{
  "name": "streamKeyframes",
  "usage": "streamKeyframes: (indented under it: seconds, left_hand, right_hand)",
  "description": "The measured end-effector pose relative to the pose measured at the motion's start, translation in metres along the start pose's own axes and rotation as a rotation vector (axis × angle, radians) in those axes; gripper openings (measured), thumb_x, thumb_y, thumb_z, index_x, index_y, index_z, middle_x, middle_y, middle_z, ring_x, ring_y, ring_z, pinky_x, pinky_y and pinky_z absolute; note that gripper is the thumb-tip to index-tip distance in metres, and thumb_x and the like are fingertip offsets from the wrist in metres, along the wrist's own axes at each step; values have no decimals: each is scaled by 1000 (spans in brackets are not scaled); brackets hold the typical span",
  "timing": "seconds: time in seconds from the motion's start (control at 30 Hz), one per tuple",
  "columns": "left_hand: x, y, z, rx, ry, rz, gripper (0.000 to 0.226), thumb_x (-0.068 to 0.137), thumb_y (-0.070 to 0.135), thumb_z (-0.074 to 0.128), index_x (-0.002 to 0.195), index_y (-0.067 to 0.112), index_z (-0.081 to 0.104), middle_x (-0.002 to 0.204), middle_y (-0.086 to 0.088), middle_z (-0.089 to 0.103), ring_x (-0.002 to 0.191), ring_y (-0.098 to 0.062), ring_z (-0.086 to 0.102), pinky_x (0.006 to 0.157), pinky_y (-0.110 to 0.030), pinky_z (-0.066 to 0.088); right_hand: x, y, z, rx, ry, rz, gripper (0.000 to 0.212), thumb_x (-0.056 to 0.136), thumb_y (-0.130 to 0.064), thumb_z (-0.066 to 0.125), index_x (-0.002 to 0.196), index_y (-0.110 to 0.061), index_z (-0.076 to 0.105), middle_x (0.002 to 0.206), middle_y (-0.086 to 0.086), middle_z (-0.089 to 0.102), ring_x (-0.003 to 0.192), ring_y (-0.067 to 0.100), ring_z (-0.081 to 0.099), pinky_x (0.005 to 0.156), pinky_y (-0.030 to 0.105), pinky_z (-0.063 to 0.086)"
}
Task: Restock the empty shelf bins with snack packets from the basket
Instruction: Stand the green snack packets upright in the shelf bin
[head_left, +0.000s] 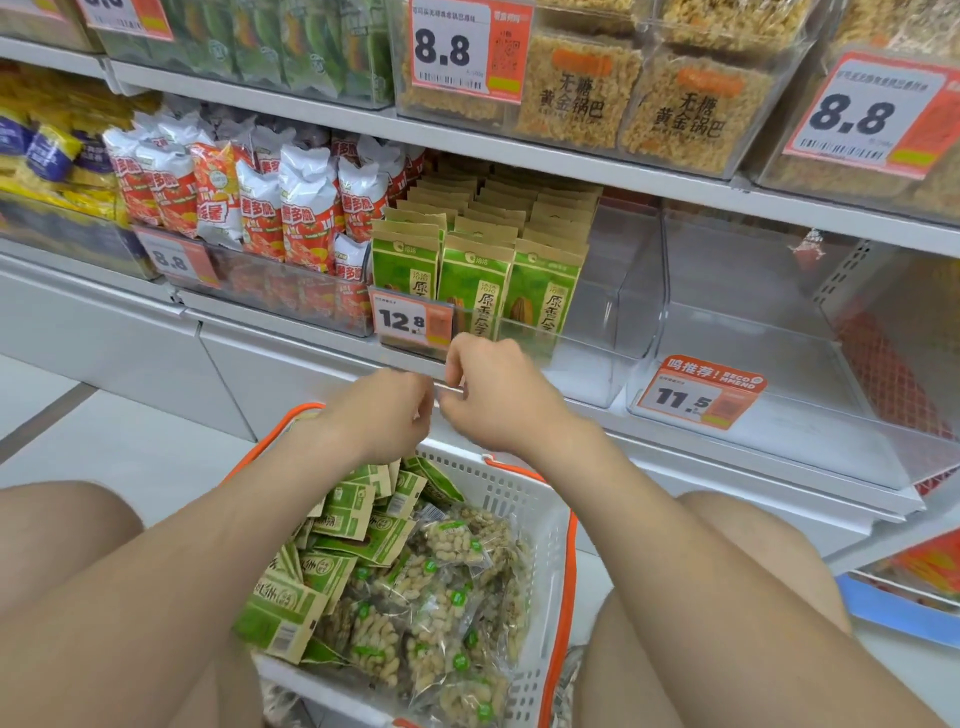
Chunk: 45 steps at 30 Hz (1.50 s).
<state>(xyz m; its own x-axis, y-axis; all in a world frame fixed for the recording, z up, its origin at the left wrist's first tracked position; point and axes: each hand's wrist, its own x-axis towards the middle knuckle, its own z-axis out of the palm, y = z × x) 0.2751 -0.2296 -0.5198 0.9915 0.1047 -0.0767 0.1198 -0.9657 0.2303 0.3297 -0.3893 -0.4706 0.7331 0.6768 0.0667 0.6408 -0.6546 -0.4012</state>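
"Two kinds of packet in the basket, am I right?"

"Yes. It's white with orange handles, set low between the person's bare legs. On its left side lie flat green-and-kraft packets, heaped at all angles. On its right, clear packets of pale peanuts with small green stickers."

"And the hands?"

"Both are raised above the basket's far rim, at the shelf's front edge. The left hand has its back to the camera and its fingers curled inward. The right hand faces it, knuckles up, fingers bent down. The fingertips nearly meet."

"Pinching something?"

"I cannot tell. The fingers hide whatever is between them, and that spot is blurred."

"Beyond them?"

"A price tag reading 12.8, just beside the right hand. It fronts a clear bin where three rows of matching green packets stand upright on the left; its right part is bare. Next along to the right is an empty bin tagged 11.5. Red-and-white bags fill the bin to the left"
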Motion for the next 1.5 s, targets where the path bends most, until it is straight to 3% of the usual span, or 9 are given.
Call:
streamKeyframes:
  seconds: [0.17,0.43,0.57,0.77,0.9,1.2,1.33,1.43,1.5]
  left_hand:
    - [-29,-22,30,153,-423,34,18,94,20,58,107,26,68,108,4,67,102,-23,65,90,-41,56]
    - [-68,-53,102,444,-948,69,44,97,13,68,141,14,62,136,-4,64,116,-28,65,89,-37,57]
    - [-70,-54,112,494,-1002,70,57,93,20,77,147,13,58,138,-3,64,118,-28,64,96,-40,56]
    - [-70,-40,105,451,-962,35,27,96,19,74,120,6,70,101,-1,66,89,-22,61,76,-33,53]
    - [-58,-46,92,205,-806,-14,18,96,9,67,81,17,62,90,2,64,78,-18,60,74,-33,52]
    - [-19,-23,26,-480,-57,-134,27,103,7,55,80,15,67,77,-2,66,66,-9,55,56,-17,39]
    - [-9,-12,6,-880,235,-346,28,105,12,54,95,22,78,91,0,74,87,-23,73,75,-42,63]
    - [-3,-15,-3,-1076,379,-495,28,99,12,53,89,24,77,95,-9,77,85,-31,76,75,-52,65]
    - [2,-16,-9,-1227,436,-611,26,96,7,53,92,19,75,100,-16,76,87,-35,77,77,-54,65]
  right_hand:
    - [-18,-27,40,-236,-453,-117,29,91,-17,63,68,-26,49,72,-1,49,65,22,54,53,31,41]
    - [-28,-53,81,-385,-645,-230,29,93,-7,58,67,-12,46,73,6,53,59,23,51,47,27,35]
    - [-23,-54,87,-376,-668,-254,14,96,-13,55,83,-11,60,84,6,62,71,23,61,52,31,43]
    - [-23,-49,91,-333,-714,-240,27,99,-24,56,118,-11,71,112,10,72,99,29,72,79,39,62]
    - [-17,-41,82,-385,-724,-204,15,94,-14,55,83,-10,64,81,6,65,72,27,63,62,31,53]
    - [-9,-20,27,-331,-502,-75,28,91,-1,51,68,-15,44,72,7,49,73,30,57,53,32,36]
    - [-6,0,6,-238,-405,6,32,90,2,51,114,-16,60,97,6,58,87,30,63,64,36,51]
    - [-9,13,-13,-102,-481,-30,85,88,-5,67,157,-32,26,129,0,58,109,23,60,77,35,54]
    - [-14,19,-20,-83,-555,-84,119,81,-12,80,163,-42,0,122,-17,47,99,10,53,70,20,43]
